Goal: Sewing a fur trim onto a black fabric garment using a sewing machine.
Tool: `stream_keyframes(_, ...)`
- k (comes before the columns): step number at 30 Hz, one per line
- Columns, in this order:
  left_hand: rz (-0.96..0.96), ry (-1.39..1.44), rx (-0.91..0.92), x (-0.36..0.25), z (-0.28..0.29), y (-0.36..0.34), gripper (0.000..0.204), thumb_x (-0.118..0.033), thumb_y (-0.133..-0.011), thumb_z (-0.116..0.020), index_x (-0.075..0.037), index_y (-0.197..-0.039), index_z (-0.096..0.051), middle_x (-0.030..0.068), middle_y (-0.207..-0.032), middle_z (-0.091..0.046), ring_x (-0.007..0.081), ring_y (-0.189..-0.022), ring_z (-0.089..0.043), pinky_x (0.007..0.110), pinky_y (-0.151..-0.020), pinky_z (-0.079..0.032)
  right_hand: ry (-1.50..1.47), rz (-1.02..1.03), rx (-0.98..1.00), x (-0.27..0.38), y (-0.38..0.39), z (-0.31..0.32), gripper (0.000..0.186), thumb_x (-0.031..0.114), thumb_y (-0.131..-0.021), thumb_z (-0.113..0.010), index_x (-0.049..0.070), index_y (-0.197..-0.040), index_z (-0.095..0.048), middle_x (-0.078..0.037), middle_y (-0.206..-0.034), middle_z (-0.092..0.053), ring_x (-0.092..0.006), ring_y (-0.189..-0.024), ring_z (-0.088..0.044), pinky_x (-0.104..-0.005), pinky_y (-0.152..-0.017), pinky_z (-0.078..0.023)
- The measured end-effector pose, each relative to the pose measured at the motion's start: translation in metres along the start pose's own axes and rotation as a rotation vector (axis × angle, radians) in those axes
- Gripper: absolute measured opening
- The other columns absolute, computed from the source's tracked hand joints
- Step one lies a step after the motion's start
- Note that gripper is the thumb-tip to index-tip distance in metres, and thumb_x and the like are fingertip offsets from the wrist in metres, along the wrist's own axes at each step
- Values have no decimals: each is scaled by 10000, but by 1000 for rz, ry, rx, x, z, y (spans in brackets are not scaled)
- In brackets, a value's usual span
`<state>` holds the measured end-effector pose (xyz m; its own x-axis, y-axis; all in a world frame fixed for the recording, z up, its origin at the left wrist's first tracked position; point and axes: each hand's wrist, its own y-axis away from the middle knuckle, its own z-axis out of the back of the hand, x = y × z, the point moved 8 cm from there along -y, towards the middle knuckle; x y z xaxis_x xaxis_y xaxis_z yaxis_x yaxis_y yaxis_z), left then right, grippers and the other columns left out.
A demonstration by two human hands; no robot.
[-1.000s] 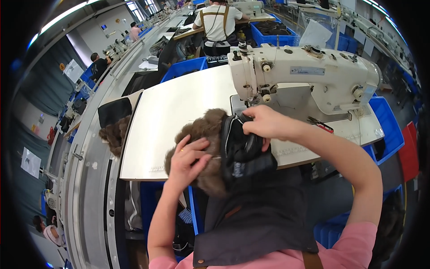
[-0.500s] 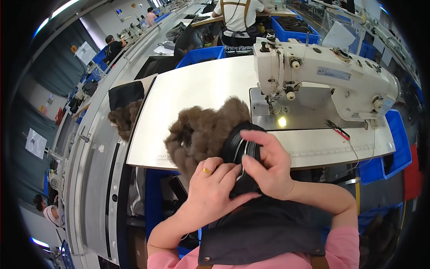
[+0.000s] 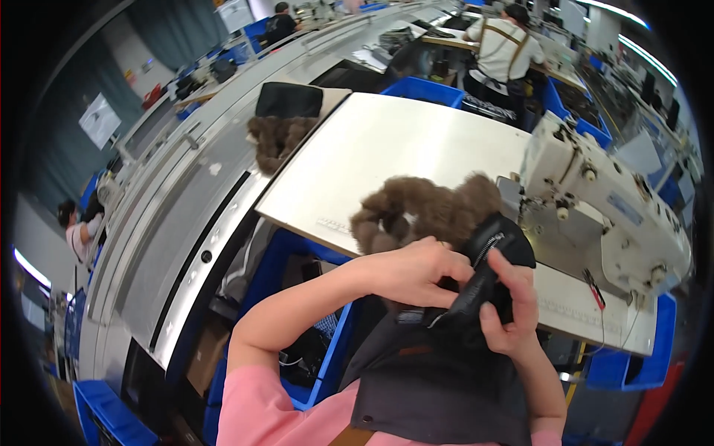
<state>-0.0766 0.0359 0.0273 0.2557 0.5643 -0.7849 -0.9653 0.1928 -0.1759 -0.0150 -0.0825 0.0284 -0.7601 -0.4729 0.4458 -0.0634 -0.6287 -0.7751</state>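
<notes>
A black zippered piece (image 3: pixel 513 236) with a ruffled brown fur part (image 3: pixel 428 201) joined to it is between my hands at the table's front edge. Its metal zipper (image 3: pixel 486 251) shows as a silvery row of teeth. My left hand (image 3: pixel 416 269) is closed, pinching the near left side of the black material; some fingertips are hidden in its folds. My right hand (image 3: pixel 515 308) grips the right side, thumb and forefinger bent around the black fabric. The fur rests on the white sewing table (image 3: pixel 357 156), left of the black part.
A white sewing machine (image 3: pixel 610 201) stands at the right, with red-handled thread snips (image 3: pixel 595 288) near its base. Another black-and-fur piece (image 3: pixel 286 123) lies past the table's left edge. Blue bins (image 3: pixel 338 349) sit below and around; a co-worker (image 3: pixel 506 48) is beyond the table.
My view has turned left, so table and machine appear further right and tilted. My left hand has shifted its hold; the black piece is tilted, with the zipper now facing up.
</notes>
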Motion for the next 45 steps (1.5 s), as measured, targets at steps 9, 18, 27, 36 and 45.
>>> stream_keyframes(9, 74, 482, 42, 14, -18, 6, 197, -137, -911, -667, -50, -1084, -628, 2, -795, -579, 100, -701, -487, 278, -664, -414, 272, 253, -24, 5, 18, -19, 463, 338, -965, -528, 41, -1317, -487, -259, -1420, -478, -362, -1181, -510, -494, -999, -400)
stream_keyframes(18, 239, 236, -164, 22, 34, 7, 146, -44, -852, -683, 17, -983, -701, 45, -799, -687, 82, -737, -619, 238, -677, -490, 408, 28, -74, -27, -8, 4, 427, -93, -706, -707, 54, -1102, -643, -99, -1010, -617, -259, -851, -567, -360, -732, -482)
stream_keyframes(27, -278, -1212, -1057, -82, 137, 12, 69, -35, -838, -702, -54, -903, -690, 89, -817, -668, 254, -657, -635, 334, -610, -506, 362, 387, -11, 46, 11, -47, 380, 94, -657, -667, 0, -1024, -695, -68, -946, -611, -182, -753, -593, -280, -656, -513)
stream_keyframes(36, 175, -1146, -594, -42, 69, 24, 463, -337, -814, -787, -4, -1103, -646, 152, -834, -663, 313, -750, -635, 370, -674, -504, 343, 132, -3, 18, 10, -52, 251, 151, -734, -762, 45, -949, -687, -49, -935, -601, -188, -760, -576, -290, -661, -501)
stream_keyframes(45, -784, -1532, -627, -110, 73, -2, 253, -224, -709, -854, -120, -878, -698, -33, -621, -389, 122, -511, -411, 244, -434, -315, 224, -126, -119, -32, -58, -24, 633, 206, -693, -797, 55, -1240, -516, -99, -1200, -537, -311, -1006, -594, -397, -828, -501)
